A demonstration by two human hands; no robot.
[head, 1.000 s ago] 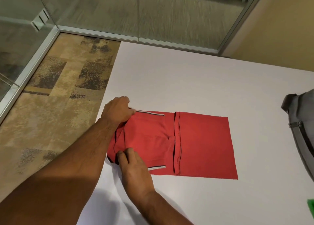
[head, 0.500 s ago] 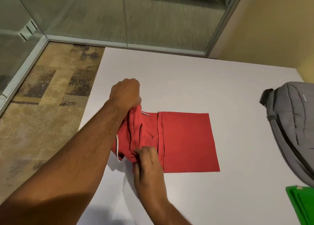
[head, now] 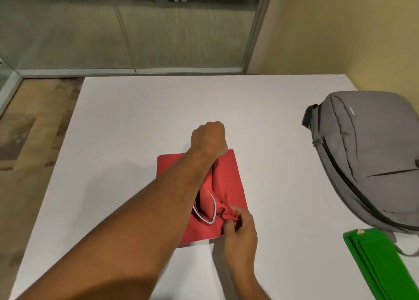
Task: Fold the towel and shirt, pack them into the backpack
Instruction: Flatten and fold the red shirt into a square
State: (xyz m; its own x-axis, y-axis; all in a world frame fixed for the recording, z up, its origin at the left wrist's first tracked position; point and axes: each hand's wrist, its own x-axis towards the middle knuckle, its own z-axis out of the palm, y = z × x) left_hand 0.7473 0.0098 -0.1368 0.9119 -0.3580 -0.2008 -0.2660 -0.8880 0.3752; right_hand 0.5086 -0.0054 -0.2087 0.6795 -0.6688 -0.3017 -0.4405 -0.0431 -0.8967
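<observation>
Item 1, right hand (head: 240, 226): nearest to me, fingers and thumb pinched on a bunched corner of the red shirt (head: 229, 186) at its near edge.

Item 2, red shirt: between my two hands on the white bench (head: 136, 118), partly folded. One half is lifted and draped over the flat lower layer; a white-trimmed sleeve or collar edge shows just left of my right hand.

Item 3, left hand (head: 209, 138): beyond my right hand, at the shirt's far edge, curled into a fist. It appears to grip the far corner of the lifted half, though the cloth inside the fingers is hidden.

Item 4, green towel (head: 381, 265): to the right of my right hand, well apart, already folded flat.

Item 5, grey backpack (head: 367, 159): just beyond the towel, lying flat, right of both hands; whether its zip is open I cannot tell.

Step in hand, as I judge it: the crosswise fold of the shirt, with nothing packed yet.

Next move calls for: laying the lifted half down with both corners level, tucking the trimmed edge inside, and smoothing before release.
</observation>
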